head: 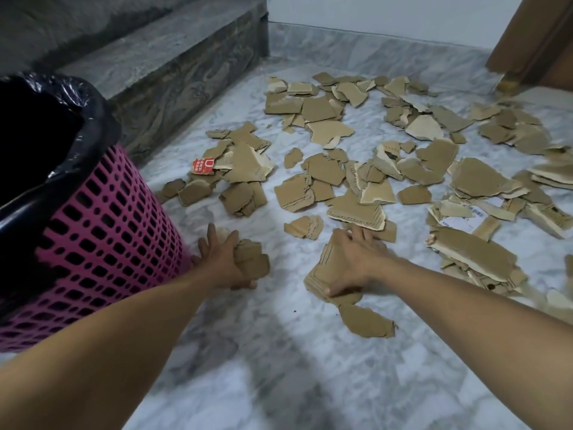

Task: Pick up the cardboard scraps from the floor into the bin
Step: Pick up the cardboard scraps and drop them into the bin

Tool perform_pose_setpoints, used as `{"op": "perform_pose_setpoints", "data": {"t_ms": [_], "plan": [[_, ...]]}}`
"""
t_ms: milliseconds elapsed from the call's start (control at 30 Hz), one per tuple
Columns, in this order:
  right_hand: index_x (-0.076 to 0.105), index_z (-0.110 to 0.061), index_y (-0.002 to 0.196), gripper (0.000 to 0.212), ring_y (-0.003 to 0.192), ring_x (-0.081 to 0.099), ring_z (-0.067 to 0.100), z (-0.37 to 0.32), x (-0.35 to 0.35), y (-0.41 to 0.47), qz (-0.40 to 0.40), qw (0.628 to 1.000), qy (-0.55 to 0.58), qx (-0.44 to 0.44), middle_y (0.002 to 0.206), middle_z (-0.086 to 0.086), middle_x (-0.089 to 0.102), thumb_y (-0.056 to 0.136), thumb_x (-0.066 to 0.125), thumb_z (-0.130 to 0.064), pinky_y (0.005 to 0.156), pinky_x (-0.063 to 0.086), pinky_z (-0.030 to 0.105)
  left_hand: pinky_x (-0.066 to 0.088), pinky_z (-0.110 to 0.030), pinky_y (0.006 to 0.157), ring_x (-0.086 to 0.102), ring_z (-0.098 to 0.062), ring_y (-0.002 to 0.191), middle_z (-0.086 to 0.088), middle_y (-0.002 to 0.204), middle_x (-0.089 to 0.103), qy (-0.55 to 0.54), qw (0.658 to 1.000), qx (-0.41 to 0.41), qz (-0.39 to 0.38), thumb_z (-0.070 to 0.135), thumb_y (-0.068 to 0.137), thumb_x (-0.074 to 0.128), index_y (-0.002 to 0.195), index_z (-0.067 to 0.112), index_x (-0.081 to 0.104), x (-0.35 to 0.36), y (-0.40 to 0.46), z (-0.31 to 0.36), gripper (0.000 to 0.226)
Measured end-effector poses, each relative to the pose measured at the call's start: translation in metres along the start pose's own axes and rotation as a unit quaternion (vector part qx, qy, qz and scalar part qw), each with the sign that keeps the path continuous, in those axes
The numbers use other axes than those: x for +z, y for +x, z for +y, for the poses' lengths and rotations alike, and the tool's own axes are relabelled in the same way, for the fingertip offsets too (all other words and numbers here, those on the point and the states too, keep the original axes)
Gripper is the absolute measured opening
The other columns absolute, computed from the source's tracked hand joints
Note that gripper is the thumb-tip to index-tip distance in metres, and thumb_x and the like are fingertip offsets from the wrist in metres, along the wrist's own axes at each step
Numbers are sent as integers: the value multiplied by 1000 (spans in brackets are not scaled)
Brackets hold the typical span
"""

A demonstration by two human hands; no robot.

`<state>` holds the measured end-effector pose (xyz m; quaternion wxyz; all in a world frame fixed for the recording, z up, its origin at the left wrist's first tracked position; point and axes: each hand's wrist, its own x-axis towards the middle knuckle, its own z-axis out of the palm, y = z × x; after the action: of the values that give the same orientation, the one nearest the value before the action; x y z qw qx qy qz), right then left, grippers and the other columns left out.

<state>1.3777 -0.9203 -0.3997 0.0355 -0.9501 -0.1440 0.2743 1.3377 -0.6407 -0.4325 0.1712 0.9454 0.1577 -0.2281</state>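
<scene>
So both hands are down on the grey-veined marble floor (279,352) gathering right now. The left hand (221,262) has its fingers wrapped around a small wad of torn brown cardboard pieces (252,259), right beside the pink plastic lattice bin with the black liner bag (102,231). The right hand (353,262) lies on top of a bigger flat stack of brown cardboard pieces (322,274), thumb hooked at the near edge and fingers over the far one, so it looks like it's gripping the stack rather than just pressing it.

Tip for this bit: squeeze the stack flat before lifting, otherwise the loose bottom sheets probably slide out. The left handful is practically touching the bin already, so dump that first, then bring the right stack over.

Most of the job is still ahead, I'd say. The scattered brown cardboard scraps (387,156) cover the floor further out, and one lone piece (366,321) sits just this side of the right hand.
</scene>
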Motion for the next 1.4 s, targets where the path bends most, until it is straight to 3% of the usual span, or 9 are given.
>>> {"op": "perform_pose_setpoints", "data": {"t_ms": [167, 400, 600, 800, 1033, 1167, 1233, 1333, 1400], "plan": [[23, -28, 145, 121, 136, 23, 31, -4, -8, 11, 6, 998, -58, 2, 145, 5, 25, 46, 82, -66, 105, 33, 52, 32, -41, 96, 24, -28, 126, -1, 139, 24, 3, 996, 49, 79, 50, 45, 90, 127, 30, 41, -1, 13, 13, 98], [54, -14, 115, 73, 107, 58, 32, 48, -55, 44, 143, 936, 255, 197, 120, 10, 56, 64, 76, -61, 89, 52, 44, 19, -53, 116, 8, -38, 145, -12, 158, 6, -187, 976, -18, 109, 68, 57, 77, 151, 28, 19, -44, 71, 34, 118], [29, -13, 149, 105, 126, 46, 42, 77, -64, 78, 114, 844, 384, 355, 148, 13, 40, 70, 61, -74, 88, 50, 55, 34, -51, 110, 23, -34, 142, -10, 157, 21, -281, 951, -90, 94, 74, 39, 70, 152, 33, 10, -66, 116, 32, 135], [10, -14, 154, 133, 138, 31, 41, 50, -68, 111, 65, 894, 324, 302, 157, 12, 25, 53, 62, -84, 105, 39, 48, 29, -48, 113, 26, -37, 137, -15, 150, 21, -159, 981, -75, 76, 65, 46, 77, 145, 30, 28, -60, 121, 44, 116], [30, -22, 139, 90, 126, 32, 35, 10, -57, 88, 5, 961, 155, 229, 133, 19, 39, 69, 76, -52, 96, 37, 39, 32, -43, 107, 23, -37, 131, -17, 143, 20, -90, 995, -40, 15, 56, 61, 79, 130, 28, 40, -53, 99, 58, 84], [44, -24, 128, 83, 99, 59, 29, 10, -53, 73, -53, 920, 338, 194, 123, 16, 47, 55, 82, -23, 78, 56, 39, 28, -39, 104, 27, -35, 130, -15, 141, 29, -175, 979, -69, 85, 56, 76, 69, 122, 25, 53, -46, 80, 64, 58], [48, -16, 128, 80, 83, 64, 23, 9, -52, 72, 1, 879, 422, 222, 117, 15, 56, 56, 75, -38, 64, 54, 33, 26, -46, 105, 22, -34, 130, -12, 140, 23, -195, 965, -119, 129, 54, 73, 70, 129, 30, 43, -38, 67, 62, 67], [33, -16, 141, 107, 130, 33, 37, 2, -42, 68, 68, 870, 366, 324, 141, 17, 33, 58, 61, -76, 99, 38, 50, 21, -48, 109, 18, -34, 130, -12, 143, 15, -161, 958, -217, 96, 59, 65, 67, 134, 29, 33, -30, 51, 62, 82], [30, -14, 141, 111, 131, 25, 38, -9, -32, 63, 60, 887, 299, 345, 139, 20, 28, 60, 58, -84, 103, 31, 47, 20, -43, 110, 20, -31, 130, -12, 141, 18, -173, 946, -268, 60, 58, 64, 65, 130, 23, 34, -25, 41, 69, 80]]}}
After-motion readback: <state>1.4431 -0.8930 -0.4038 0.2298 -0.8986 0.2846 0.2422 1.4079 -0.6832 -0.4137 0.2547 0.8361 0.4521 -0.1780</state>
